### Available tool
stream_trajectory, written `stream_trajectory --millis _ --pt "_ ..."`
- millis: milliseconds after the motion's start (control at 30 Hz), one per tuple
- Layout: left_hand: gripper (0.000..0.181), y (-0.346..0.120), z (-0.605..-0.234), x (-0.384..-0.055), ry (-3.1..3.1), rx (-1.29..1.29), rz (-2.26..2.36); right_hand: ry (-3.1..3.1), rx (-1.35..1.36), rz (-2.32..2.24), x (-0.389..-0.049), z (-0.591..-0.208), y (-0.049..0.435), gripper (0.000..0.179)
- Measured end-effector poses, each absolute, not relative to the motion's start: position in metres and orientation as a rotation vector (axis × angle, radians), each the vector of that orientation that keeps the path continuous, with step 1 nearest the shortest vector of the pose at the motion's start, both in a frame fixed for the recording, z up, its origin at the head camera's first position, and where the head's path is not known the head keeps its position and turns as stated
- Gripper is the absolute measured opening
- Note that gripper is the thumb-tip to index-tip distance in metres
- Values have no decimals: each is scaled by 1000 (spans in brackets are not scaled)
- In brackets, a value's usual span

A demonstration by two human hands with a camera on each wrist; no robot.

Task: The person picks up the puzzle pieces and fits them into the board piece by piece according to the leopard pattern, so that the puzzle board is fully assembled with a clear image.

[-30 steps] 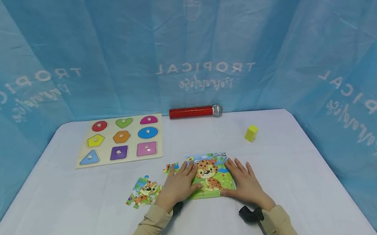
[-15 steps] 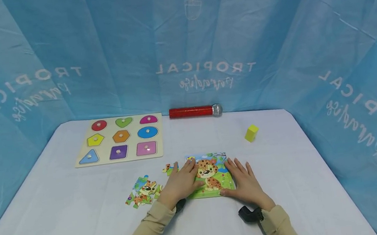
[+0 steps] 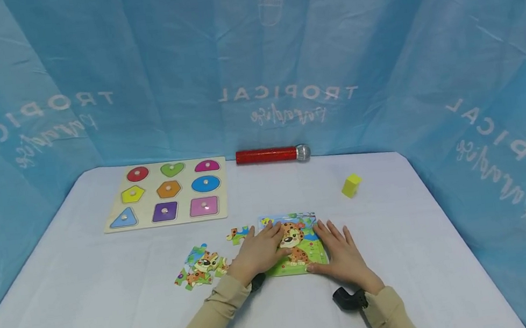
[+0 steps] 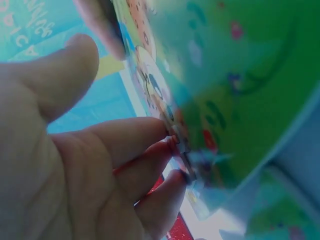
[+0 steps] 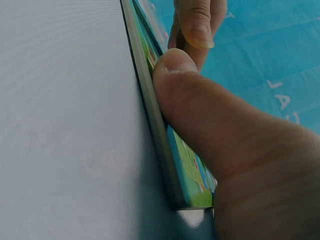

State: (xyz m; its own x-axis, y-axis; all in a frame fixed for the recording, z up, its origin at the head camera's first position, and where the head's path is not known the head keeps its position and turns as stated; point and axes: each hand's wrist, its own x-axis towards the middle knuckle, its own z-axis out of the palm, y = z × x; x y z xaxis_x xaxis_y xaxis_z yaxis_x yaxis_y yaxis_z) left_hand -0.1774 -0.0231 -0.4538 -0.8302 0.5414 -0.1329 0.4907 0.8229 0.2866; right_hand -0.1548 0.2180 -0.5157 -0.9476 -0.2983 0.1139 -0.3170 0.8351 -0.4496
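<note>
A picture puzzle board (image 3: 317, 260) with a cartoon leopard on green grass lies flat on the table. My left hand (image 3: 260, 251) lies over its left part and hides some of the picture. In the left wrist view, the fingertips (image 4: 155, 127) touch the picture surface at a small raised edge, while the thumb (image 4: 75, 65) stands away from it. My right hand (image 3: 344, 260) rests at the board's right side. Its thumb (image 5: 185, 95) presses on the board's near rim, and its fingers extend along the right edge. Loose jigsaw pieces (image 3: 201, 265) lie left of the board.
Another small jigsaw piece (image 3: 238, 235) lies just beyond my left hand. Farther back left is a shape board (image 3: 164, 194) with knobbed coloured shapes. A red microphone (image 3: 272, 155) lies at the back, a yellow block (image 3: 351, 185) at right. A blue curtain (image 3: 250, 52) surrounds the table.
My left hand has slid right across the picture board, covering more of the leopard and uncovering the small jigsaw piece behind it. The right hand has stayed in place.
</note>
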Motion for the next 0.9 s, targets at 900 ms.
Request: stream_trajectory --millis 900 --pt "48 -182 -449 -171 2756 498 843 -2989 509 753 -155 -513 217 101"
